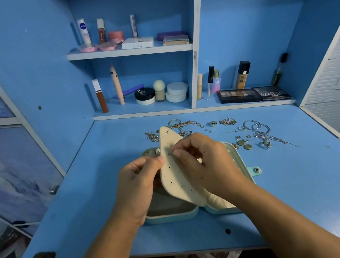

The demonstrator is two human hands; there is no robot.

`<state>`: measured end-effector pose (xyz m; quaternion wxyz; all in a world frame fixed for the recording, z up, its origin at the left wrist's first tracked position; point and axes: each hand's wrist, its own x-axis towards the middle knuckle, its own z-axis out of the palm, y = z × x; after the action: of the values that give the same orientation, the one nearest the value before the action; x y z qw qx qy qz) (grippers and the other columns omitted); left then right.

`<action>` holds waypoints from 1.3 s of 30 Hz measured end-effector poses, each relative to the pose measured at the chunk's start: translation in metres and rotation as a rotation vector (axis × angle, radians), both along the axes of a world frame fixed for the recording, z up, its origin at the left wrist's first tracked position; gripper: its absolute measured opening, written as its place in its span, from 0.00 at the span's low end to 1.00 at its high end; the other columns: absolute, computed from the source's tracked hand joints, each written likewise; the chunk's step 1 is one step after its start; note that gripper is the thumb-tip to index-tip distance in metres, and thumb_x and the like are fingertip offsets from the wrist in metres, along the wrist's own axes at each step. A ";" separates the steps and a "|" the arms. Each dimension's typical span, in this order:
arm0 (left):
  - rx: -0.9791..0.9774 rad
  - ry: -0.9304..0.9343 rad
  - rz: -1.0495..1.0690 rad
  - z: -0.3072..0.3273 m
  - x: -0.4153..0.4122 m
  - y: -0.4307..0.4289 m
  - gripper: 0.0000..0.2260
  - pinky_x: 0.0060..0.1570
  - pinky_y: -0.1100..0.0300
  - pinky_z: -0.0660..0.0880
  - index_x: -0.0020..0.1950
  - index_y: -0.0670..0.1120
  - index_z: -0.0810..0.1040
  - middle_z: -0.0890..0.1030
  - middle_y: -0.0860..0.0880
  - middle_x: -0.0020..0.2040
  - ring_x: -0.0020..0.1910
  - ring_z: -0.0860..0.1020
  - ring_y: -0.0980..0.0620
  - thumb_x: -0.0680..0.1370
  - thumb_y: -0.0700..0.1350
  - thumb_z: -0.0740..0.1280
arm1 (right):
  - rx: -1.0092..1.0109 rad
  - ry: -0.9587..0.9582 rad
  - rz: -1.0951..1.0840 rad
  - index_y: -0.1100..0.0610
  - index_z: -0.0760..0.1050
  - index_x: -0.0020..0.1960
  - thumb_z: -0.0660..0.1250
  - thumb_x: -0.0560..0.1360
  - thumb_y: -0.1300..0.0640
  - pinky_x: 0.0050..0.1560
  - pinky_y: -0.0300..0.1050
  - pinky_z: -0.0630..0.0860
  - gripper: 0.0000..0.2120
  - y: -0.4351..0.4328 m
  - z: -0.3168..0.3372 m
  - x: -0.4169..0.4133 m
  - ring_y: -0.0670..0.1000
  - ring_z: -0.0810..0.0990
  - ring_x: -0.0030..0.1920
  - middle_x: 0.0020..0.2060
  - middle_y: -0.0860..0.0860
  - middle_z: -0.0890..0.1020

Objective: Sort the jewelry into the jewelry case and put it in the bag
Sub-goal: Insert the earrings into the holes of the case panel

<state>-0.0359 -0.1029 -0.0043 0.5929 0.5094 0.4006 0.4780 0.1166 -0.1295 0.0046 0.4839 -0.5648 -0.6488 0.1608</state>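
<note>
A light teal jewelry case (pixel 170 215) lies open on the blue desk, near its front. Its cream earring panel (pixel 176 170), dotted with small holes, stands lifted on edge over the case. One stud sits near the panel's top. My left hand (pixel 138 187) pinches the panel's left edge from behind. My right hand (pixel 205 163) pinches something tiny against the panel's face; I cannot tell what. Loose jewelry lies behind the case: chains (pixel 180 126), rings (pixel 226 121), hoops (pixel 255 127) and small earrings (pixel 243 142). No bag is in view.
The case's snap tab (pixel 255 170) sticks out to the right. Shelves at the back hold cosmetics, with two eyeshadow palettes (pixel 254 94) on the low ledge. The desk's front edge (pixel 179 252) is close to me. A cabinet door stands at the left.
</note>
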 end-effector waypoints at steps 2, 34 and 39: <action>-0.003 0.001 0.004 0.000 0.000 0.000 0.12 0.37 0.57 0.73 0.34 0.44 0.83 0.81 0.45 0.32 0.33 0.78 0.51 0.63 0.53 0.71 | 0.006 -0.040 0.002 0.53 0.80 0.47 0.69 0.75 0.57 0.43 0.33 0.73 0.02 0.001 0.000 0.000 0.44 0.75 0.43 0.41 0.46 0.80; -0.013 -0.074 -0.021 0.001 0.001 0.000 0.13 0.33 0.63 0.75 0.34 0.44 0.84 0.82 0.46 0.33 0.32 0.78 0.53 0.60 0.54 0.71 | 0.127 -0.088 -0.023 0.55 0.79 0.49 0.69 0.75 0.57 0.45 0.34 0.74 0.04 -0.006 -0.014 0.002 0.43 0.77 0.43 0.43 0.46 0.80; -0.006 -0.071 -0.033 0.001 0.002 0.000 0.13 0.33 0.64 0.74 0.33 0.45 0.84 0.82 0.49 0.32 0.32 0.78 0.55 0.60 0.54 0.70 | 0.193 -0.103 -0.007 0.55 0.82 0.53 0.66 0.76 0.58 0.51 0.30 0.71 0.08 -0.008 -0.022 0.002 0.39 0.78 0.46 0.46 0.47 0.82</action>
<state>-0.0344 -0.1030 -0.0030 0.6159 0.4969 0.3724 0.4849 0.1190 -0.1377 -0.0172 0.5025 -0.5255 -0.6833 0.0666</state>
